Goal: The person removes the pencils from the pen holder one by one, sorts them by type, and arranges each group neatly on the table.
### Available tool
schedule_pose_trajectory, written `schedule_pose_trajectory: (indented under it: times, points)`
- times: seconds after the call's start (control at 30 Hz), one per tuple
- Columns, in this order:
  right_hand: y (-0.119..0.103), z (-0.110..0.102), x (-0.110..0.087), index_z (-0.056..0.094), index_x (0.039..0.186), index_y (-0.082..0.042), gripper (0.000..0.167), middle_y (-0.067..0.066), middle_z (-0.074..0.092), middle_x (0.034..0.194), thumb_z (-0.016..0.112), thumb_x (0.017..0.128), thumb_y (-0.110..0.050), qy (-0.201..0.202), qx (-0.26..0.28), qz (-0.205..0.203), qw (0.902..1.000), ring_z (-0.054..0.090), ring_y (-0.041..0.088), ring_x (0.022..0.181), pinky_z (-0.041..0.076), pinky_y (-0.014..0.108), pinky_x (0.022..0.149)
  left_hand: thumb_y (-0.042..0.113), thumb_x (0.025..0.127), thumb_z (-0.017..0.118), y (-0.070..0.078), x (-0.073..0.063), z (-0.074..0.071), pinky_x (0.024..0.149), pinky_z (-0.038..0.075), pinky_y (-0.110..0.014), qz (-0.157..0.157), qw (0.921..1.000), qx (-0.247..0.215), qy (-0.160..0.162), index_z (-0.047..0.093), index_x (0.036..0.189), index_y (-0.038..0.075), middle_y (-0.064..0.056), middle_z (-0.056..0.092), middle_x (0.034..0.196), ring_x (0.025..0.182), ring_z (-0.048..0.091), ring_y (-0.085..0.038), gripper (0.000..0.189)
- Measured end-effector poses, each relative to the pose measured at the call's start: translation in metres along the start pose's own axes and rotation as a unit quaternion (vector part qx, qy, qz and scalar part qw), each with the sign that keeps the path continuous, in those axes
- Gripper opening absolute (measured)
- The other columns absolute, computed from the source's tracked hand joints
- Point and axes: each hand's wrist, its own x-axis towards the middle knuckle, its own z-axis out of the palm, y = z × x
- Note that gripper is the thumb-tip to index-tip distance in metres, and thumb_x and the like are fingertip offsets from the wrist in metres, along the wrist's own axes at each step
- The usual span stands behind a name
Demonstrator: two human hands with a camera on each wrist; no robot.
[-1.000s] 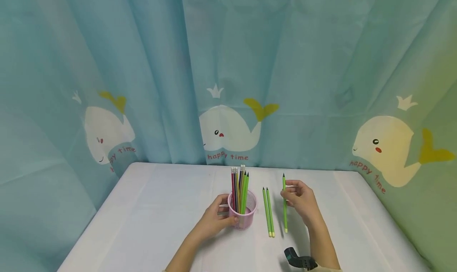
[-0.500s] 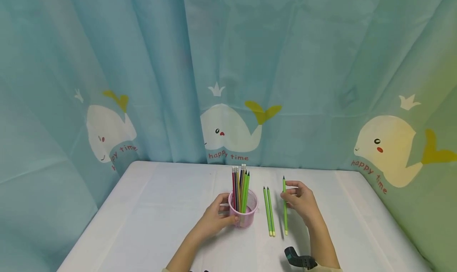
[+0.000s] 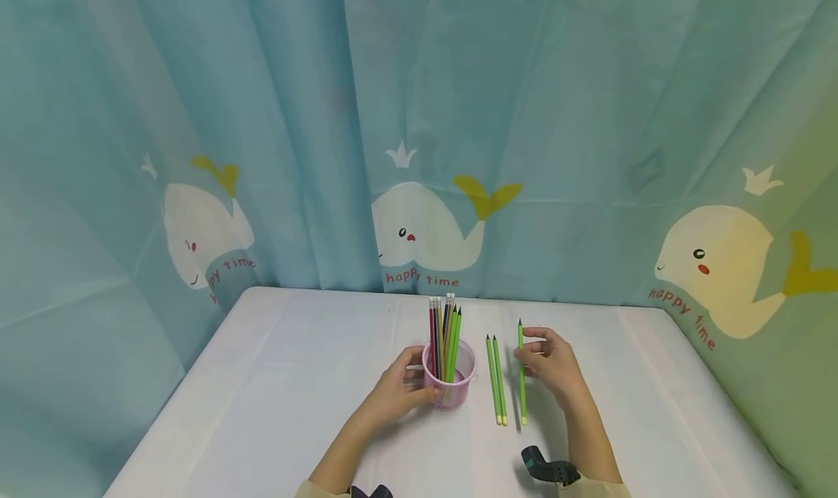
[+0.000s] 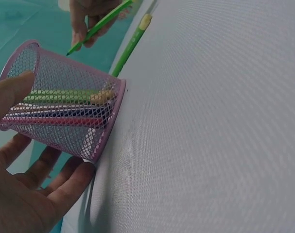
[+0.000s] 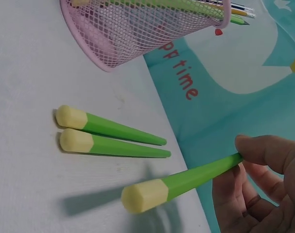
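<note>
A pink mesh pencil cup stands upright on the white table, with several pencils leaning in it. My left hand holds the cup from its left side, thumb in front and fingers curled behind. Two green pencils lie side by side to the right of the cup, dark tips pointing away and pale yellow ends toward me. Right of them, my right hand pinches a third green pencil between thumb and fingers. That pencil is raised off the table, its shadow visible below in the right wrist view.
The white table ends at a far edge against a blue-green curtain printed with whales. Dark wrist straps sit at both sleeves.
The held pencil and my right hand have come slightly nearer the two lying pencils. The head view has tilted a little. My left hand keeps its hold on the cup.
</note>
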Motion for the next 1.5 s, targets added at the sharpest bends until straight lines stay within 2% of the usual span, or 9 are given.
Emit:
schedule_pose_trajectory:
  times: [0.37, 0.73, 1.27, 1.5]
  points:
    - [0.005, 0.004, 0.002, 0.053, 0.132, -0.002, 0.045, 0.013, 0.064, 0.102, 0.070, 0.091, -0.005, -0.005, 0.003, 0.007, 1.0000, 0.065, 0.019, 0.084, 0.061, 0.030, 0.069, 0.015, 0.086, 0.078, 0.000, -0.001, 0.000, 0.102, 0.052, -0.050, -0.010, 0.9999, -0.003, 0.003, 0.041, 0.144, 0.007, -0.020, 0.051, 0.139, 0.124, 0.056, -0.040, 0.069]
    - [0.005, 0.007, 0.004, 0.052, 0.133, -0.002, 0.046, 0.013, 0.063, 0.099, 0.069, 0.090, -0.003, -0.013, 0.008, 0.022, 0.9996, 0.063, 0.018, 0.078, 0.061, 0.032, 0.070, 0.015, 0.085, 0.078, 0.000, 0.000, 0.000, 0.103, 0.051, -0.050, -0.013, 0.9999, -0.004, 0.006, 0.041, 0.143, 0.007, -0.020, 0.052, 0.139, 0.123, 0.057, -0.039, 0.069]
    - [0.016, 0.014, 0.006, 0.055, 0.132, -0.004, 0.047, 0.011, 0.065, 0.097, 0.071, 0.088, -0.006, -0.013, -0.037, 0.039, 0.9985, 0.059, 0.020, 0.079, 0.056, 0.027, 0.065, 0.013, 0.085, 0.078, 0.000, -0.001, 0.001, 0.103, 0.051, -0.050, -0.009, 0.9999, -0.007, 0.006, 0.043, 0.141, 0.005, -0.020, 0.052, 0.136, 0.123, 0.056, -0.041, 0.066]
    - [0.020, 0.016, 0.007, 0.054, 0.136, -0.004, 0.051, 0.012, 0.065, 0.097, 0.071, 0.088, -0.006, -0.018, -0.036, 0.043, 0.9983, 0.060, 0.020, 0.080, 0.057, 0.029, 0.066, 0.015, 0.085, 0.078, 0.001, -0.001, -0.001, 0.103, 0.051, -0.049, -0.010, 0.9999, -0.004, 0.002, 0.043, 0.141, 0.005, -0.020, 0.052, 0.136, 0.124, 0.056, -0.040, 0.067]
